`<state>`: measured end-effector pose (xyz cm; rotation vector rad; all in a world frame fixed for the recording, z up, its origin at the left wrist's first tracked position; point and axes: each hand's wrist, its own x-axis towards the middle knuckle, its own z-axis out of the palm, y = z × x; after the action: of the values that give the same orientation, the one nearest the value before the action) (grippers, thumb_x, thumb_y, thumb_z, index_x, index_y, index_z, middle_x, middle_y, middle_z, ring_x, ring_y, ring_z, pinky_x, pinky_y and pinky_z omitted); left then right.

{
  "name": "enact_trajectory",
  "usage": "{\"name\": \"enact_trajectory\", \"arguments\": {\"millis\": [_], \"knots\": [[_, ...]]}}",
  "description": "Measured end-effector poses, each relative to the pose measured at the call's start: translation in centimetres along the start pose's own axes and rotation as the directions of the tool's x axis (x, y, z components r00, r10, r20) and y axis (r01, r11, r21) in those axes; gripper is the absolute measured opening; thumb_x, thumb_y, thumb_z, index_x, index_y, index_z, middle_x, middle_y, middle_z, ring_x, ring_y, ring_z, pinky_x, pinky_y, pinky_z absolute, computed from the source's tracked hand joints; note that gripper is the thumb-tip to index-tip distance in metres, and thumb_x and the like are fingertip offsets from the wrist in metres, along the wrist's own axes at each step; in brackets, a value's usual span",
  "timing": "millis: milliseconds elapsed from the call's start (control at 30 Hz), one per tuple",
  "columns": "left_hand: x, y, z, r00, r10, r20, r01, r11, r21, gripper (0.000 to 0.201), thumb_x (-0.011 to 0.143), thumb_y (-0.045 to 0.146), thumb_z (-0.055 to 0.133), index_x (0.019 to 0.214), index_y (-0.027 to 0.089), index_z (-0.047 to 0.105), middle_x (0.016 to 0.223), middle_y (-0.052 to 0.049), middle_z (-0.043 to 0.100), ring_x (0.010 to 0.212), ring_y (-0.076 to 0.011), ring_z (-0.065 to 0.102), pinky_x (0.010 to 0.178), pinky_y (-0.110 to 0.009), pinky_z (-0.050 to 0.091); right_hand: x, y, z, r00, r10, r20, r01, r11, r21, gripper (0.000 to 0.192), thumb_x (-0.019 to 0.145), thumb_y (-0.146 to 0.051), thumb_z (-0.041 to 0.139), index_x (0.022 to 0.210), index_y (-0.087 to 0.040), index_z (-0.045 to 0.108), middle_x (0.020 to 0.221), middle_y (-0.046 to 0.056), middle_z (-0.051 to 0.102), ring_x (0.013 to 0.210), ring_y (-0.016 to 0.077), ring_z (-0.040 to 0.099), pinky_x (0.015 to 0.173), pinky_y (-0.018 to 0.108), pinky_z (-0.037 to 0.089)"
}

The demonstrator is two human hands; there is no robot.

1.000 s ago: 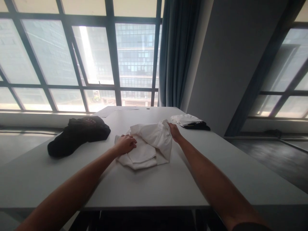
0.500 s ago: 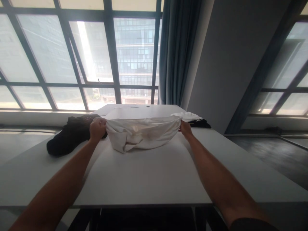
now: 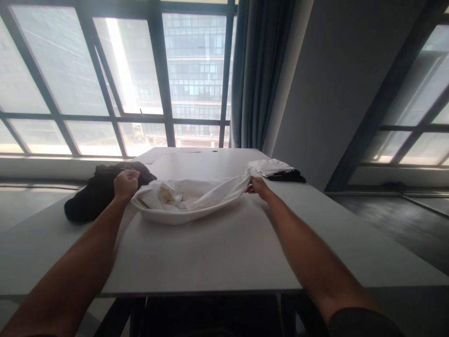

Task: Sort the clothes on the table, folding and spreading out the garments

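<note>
A white cloth [image 3: 189,213] is stretched loosely between my two hands, low over the table. Its near edge sags in a curve, and the middle gapes like a shallow pouch with crumpled folds inside. My left hand [image 3: 125,184] is closed at the cloth's left end, with its fingertips partly hidden. At the other end, my right hand [image 3: 258,186] pinches the gathered right corner, which is pulled up higher. Just behind my left hand lies a heap of black cloth [image 3: 87,199].
The white table [image 3: 210,262] spreads under the cloth. Folded white fabric [image 3: 271,167] on black fabric [image 3: 289,176] lies at the back right. A paper sheet [image 3: 182,151] is near the far edge. Beyond stand windows and a blue-grey curtain [image 3: 250,79].
The cloth has come down and opened out from a hanging strip to a sagging pouch. Both hands have shifted to the left, the left one more, and the view has tilted down slightly.
</note>
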<state>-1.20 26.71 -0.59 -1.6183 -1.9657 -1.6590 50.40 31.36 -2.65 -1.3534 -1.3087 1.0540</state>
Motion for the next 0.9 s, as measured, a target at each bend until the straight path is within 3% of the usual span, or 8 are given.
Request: {"name": "enact_trajectory", "arguments": {"millis": [100,167,300,433,533,633,733,900], "knots": [[-1.2,1.3,0.3,1.0,-0.003,-0.029,0.003,1.0,0.002,0.046,0.083,0.061,0.051,0.093,0.023,0.074,0.104,-0.017,0.074,0.1,-0.0374,0.067,0.093,-0.056,0.048,0.0,0.4,0.0,1.0,-0.004,-0.02,0.002,0.997,-0.076,0.033,0.092,-0.045,0.051,0.085,-0.015,0.062,0.08,0.008,0.069,0.057,0.0138,0.063,0.056,0.024,0.05],[-2.1,2.9,0.9,0.978,0.115,0.172,-0.113,0.993,-0.019,0.05,0.08,0.065,0.055,0.097,0.023,0.075,0.108,-0.016,0.075,0.1,-0.036,0.067,0.092,-0.051,0.05,-0.2,0.5,0.0,1.0,-0.013,0.013,0.014,0.997,-0.077,0.04,0.093,-0.052,0.051,0.103,-0.015,0.064,0.092,0.009,0.071,0.062,0.0147,0.066,0.058,0.025,0.051],[-4.9,6.0,3.5,0.738,0.235,0.633,-0.261,0.964,-0.054,0.054,0.064,0.064,0.071,0.1,0.025,0.076,0.096,-0.009,0.077,0.089,-0.0289,0.07,0.08,-0.037,0.053,-0.9,0.7,0.5,0.994,0.012,0.109,-0.002,0.996,-0.091,0.064,0.084,-0.058,0.065,0.13,-0.016,0.053,0.103,0.012,0.07,0.066,0.0169,0.068,0.056,0.026,0.052],[-6.7,7.4,5.1,0.607,0.288,0.741,-0.447,0.894,0.018,0.029,0.063,0.052,0.074,0.08,0.028,0.075,0.087,-0.006,0.077,0.09,-0.0275,0.069,0.077,-0.031,0.05,-0.5,1.3,1.4,0.993,-0.052,0.109,0.075,0.973,-0.218,0.047,0.066,-0.034,0.081,0.105,-0.013,0.064,0.088,0.006,0.07,0.064,0.0149,0.062,0.055,0.024,0.049],[-5.6,7.3,4.1,0.735,0.336,0.589,-0.465,0.882,0.076,0.018,0.071,0.042,0.065,0.07,0.025,0.07,0.085,-0.006,0.075,0.085,-0.0266,0.069,0.078,-0.033,0.051,0.4,1.4,1.3,0.964,-0.256,-0.067,0.216,0.909,-0.358,0.025,0.062,-0.026,0.077,0.081,-0.016,0.064,0.076,0.002,0.065,0.068,0.0151,0.058,0.06,0.024,0.049],[-2.9,6.1,1.3,0.949,0.29,0.127,-0.3,0.952,0.067,0.021,0.075,0.036,0.055,0.078,0.021,0.07,0.088,-0.008,0.074,0.089,-0.0282,0.068,0.086,-0.041,0.052,1.0,0.8,0.2,0.849,-0.425,-0.315,0.298,0.876,-0.379,0.019,0.062,-0.027,0.071,0.076,-0.018,0.062,0.074,0.001,0.063,0.073,0.0162,0.056,0.065,0.024,0.049],[-0.9,3.9,-1.4,0.983,0.132,-0.124,-0.125,0.99,0.065,0.025,0.074,0.037,0.055,0.087,0.02,0.069,0.087,-0.01,0.073,0.092,-0.0338,0.067,0.083,-0.049,0.053,0.8,0.2,-0.9,0.886,-0.327,-0.328,0.257,0.936,-0.239,0.012,0.062,-0.026,0.066,0.07,-0.018,0.06,0.066,-0.001,0.059,0.063,0.0149,0.054,0.053,0.024,0.048],[-0.7,0.4,-2.3,0.982,-0.094,-0.163,0.095,0.996,-0.003,0.029,0.075,0.037,0.059,0.095,0.018,0.067,0.086,-0.006,0.074,0.092,-0.0283,0.067,0.082,-0.039,0.054,0.1,0.0,-0.3,0.958,-0.23,-0.171,0.193,0.959,-0.208,0.009,0.058,-0.02,0.064,0.065,-0.016,0.06,0.051,-0.003,0.053,0.046,0.0127,0.049,0.042,0.023,0.041]]}}
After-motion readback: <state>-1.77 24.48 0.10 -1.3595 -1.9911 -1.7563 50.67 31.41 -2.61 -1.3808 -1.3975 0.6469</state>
